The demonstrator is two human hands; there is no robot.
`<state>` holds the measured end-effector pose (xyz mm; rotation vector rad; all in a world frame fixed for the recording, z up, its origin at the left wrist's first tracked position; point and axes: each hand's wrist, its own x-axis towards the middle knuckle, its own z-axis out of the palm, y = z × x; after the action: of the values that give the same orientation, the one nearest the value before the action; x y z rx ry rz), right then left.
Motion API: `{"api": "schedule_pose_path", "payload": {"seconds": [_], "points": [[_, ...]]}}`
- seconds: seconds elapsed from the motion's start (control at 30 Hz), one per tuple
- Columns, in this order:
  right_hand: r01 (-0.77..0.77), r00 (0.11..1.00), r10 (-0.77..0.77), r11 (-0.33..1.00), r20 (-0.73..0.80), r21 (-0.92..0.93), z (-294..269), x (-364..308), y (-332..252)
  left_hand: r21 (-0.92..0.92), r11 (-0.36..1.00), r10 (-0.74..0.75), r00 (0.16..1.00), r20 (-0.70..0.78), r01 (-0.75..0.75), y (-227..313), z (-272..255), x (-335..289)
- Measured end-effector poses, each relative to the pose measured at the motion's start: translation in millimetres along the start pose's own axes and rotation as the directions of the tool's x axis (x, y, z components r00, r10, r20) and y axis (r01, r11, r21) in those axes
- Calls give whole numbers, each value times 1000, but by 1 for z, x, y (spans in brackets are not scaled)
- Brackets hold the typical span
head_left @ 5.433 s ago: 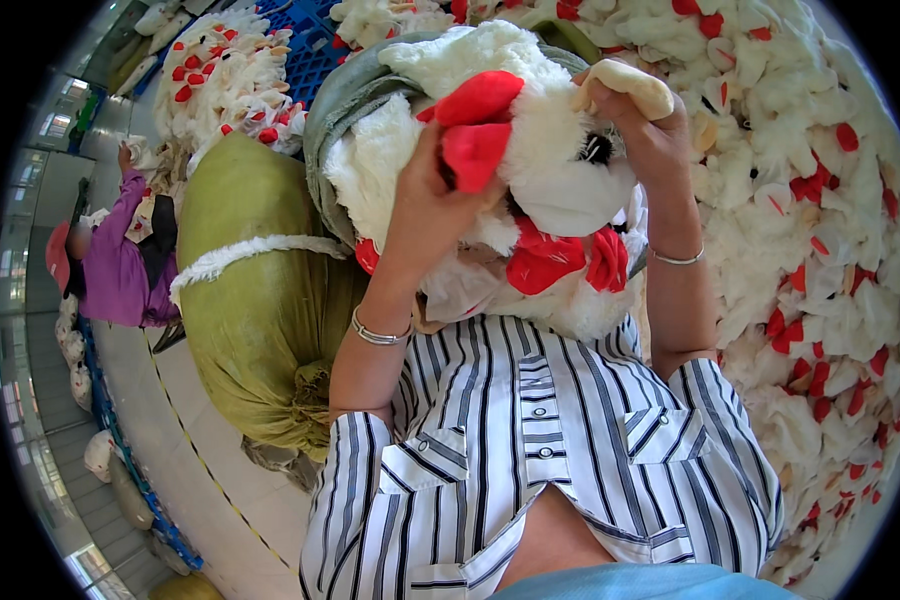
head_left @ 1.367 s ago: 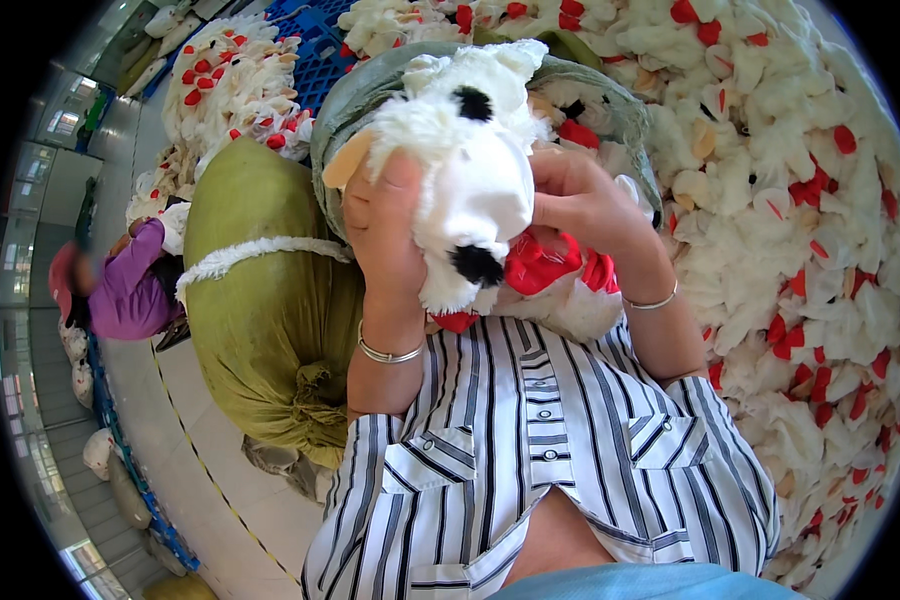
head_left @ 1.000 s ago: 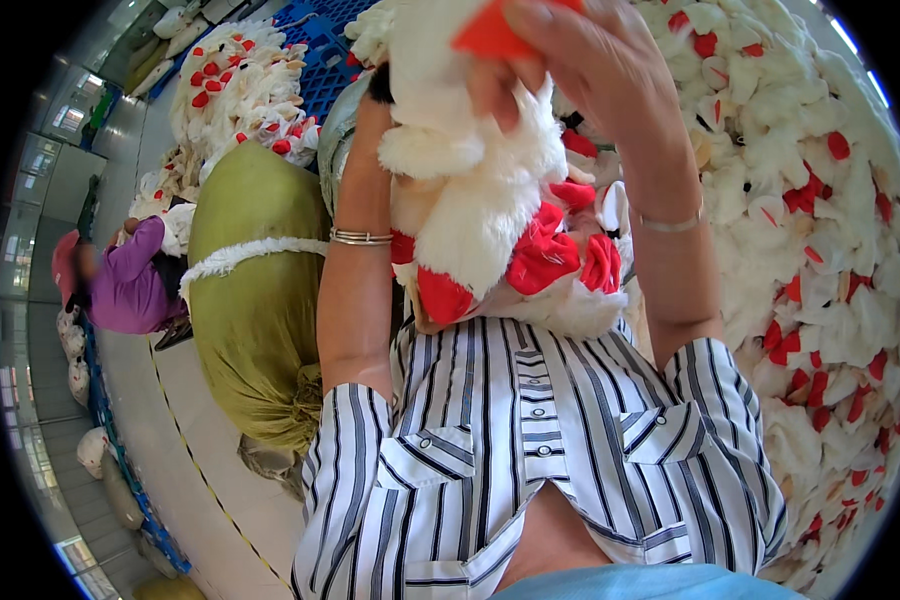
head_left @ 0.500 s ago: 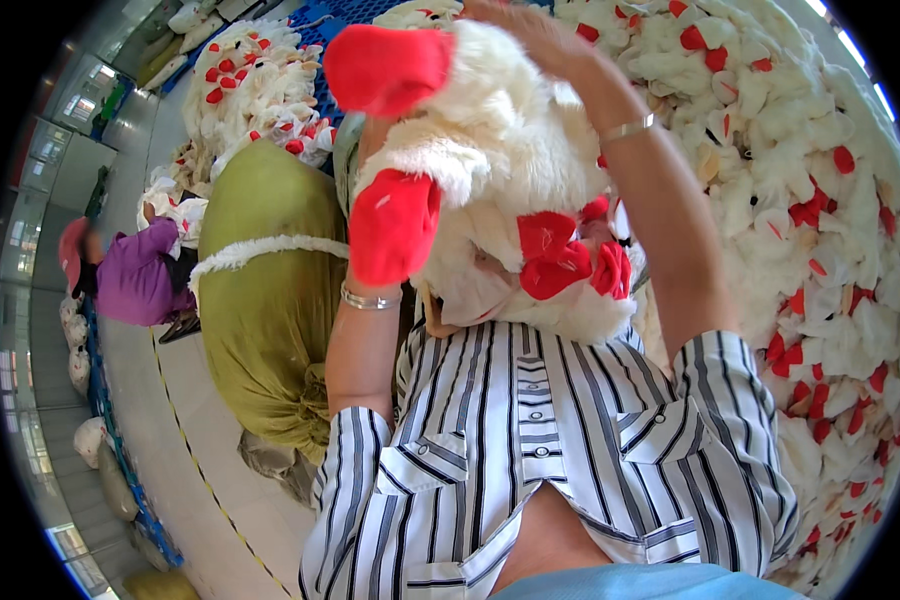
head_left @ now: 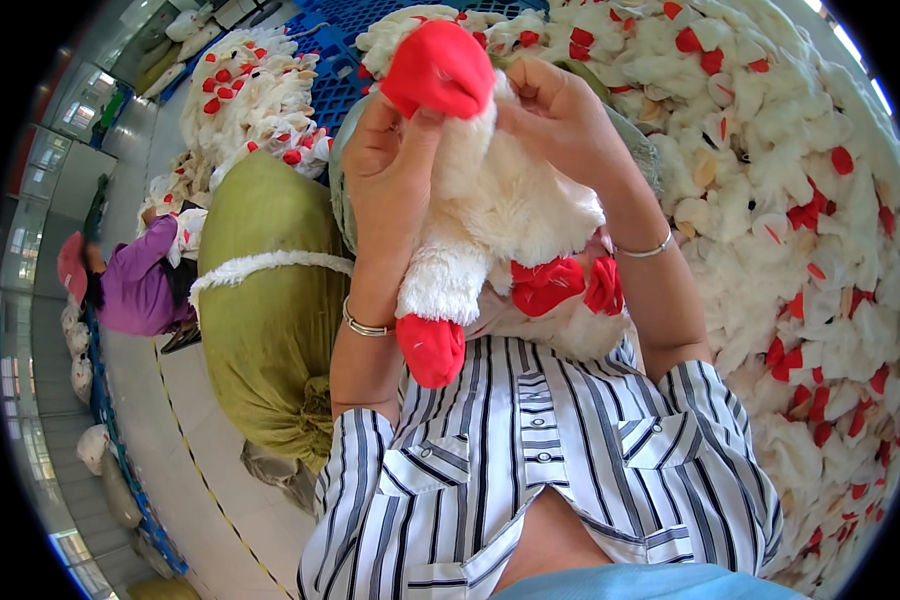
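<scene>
- heap of white plush toys with red and tan patches fills the frame from 12 through 5 o'clock; runs out past the rim
- striped shirt, blue and white, at 6 o'clock; a chest pocket on each side
- olive-green sack at 9 o'clock of centre, upright on the pale floor; white fluffy band across its upper part
- smaller pile of white-and-red plush at 11 o'clock, on a blue pallet
- another person in a purple top at the far 9 o'clock edge, just beside the sack; detail too small to tell
- white plush toy held up at centre, toward 12 o'clock; one red foot at the top, the other hanging low at about 6 o'clock of the toy; red bow at its 4 o'clock, whether it belongs to this toy or the one under it I cannot tell
- left hand wraps the toy's 9 o'clock side; thumb pressed at the top red foot; silver bangle on the wrist
- right hand curled on the toy's 2 o'clock side, fingers closed into the white fur beside the top foot; thin silver bracelet on the wrist
</scene>
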<state>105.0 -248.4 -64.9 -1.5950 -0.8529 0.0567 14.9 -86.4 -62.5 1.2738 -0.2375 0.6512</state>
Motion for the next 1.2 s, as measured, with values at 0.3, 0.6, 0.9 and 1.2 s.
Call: {"api": "schedule_pose_path", "payload": {"seconds": [0.3, 0.6, 0.9, 1.2], "points": [[159, 987, -163, 977, 17, 141, -28, -4, -38, 317, 943, 57, 989, 135, -97, 25, 12, 4], [219, 973, -228, 888, -26, 404, -14, -5, -31, 596, 704, 279, 923, 266, -385, 35, 17, -1], [173, 977, -210, 894, 45, 414, -3, -8, -36, 557, 701, 271, 889, 368, -445, 43, 12, 5], [253, 966, -257, 930, -18, 266, -23, -15, -45, 400, 916, -138, 957, 257, 24, 53, -17, 9]]}}
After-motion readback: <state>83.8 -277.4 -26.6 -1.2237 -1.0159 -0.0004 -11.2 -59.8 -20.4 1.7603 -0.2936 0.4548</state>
